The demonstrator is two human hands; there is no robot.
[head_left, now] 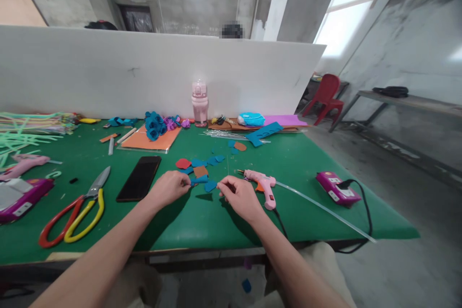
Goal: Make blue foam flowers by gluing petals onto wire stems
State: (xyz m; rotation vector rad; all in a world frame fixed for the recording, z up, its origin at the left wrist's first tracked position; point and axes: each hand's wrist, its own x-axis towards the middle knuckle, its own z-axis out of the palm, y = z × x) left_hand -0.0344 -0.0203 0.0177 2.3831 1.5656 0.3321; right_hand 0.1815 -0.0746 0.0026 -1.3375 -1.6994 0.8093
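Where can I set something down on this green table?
A wide bare tabletop patch lies between the pink plastic glue gun and purple boxy socket, behind the long translucent stick. A smaller one lies behind the red-and-yellow-handled scissors. It's crowded around the left hand and right hand with flat blue pieces.

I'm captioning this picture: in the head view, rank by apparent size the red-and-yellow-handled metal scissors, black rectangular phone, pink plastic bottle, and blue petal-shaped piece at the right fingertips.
1. Scissors
2. Phone
3. Bottle
4. Blue piece
The bottle stands farther back, which shrinks it.
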